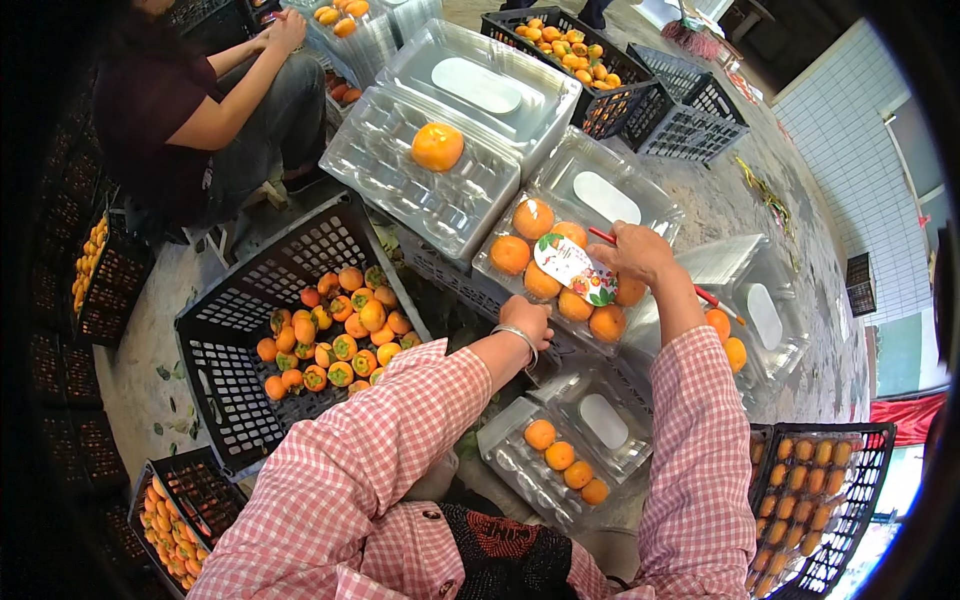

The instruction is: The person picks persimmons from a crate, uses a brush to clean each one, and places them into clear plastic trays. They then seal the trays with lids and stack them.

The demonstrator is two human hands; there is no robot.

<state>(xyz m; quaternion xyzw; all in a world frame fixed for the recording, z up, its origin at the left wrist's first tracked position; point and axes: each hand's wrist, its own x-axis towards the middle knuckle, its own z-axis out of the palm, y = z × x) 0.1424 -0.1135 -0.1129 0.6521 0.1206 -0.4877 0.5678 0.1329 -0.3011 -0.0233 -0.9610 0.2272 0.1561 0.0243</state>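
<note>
Persimmons (510, 254) fill a clear plastic clamshell tray (487, 264) in front of me, its lid (611, 191) folded back. A printed oval paper card (562, 259) lies on the fruit. My right hand (637, 253) touches the card's right side and holds a red-shafted tool (703, 296) whose shaft runs under the wrist. My left hand (525, 321), with a bangle on the wrist, is at the tray's near left edge, its fingers curled; whether it grips the edge is unclear. One persimmon (437, 147) sits on a stack of clear trays (352, 146) beyond.
A black plastic crate (247, 300) of loose persimmons stands at left. Below my hands another clear tray (525, 480) holds a row of fruit. Stacked trays (720, 262) are at right. Another person (217, 112) sits at upper left. More crates (637, 82) stand around.
</note>
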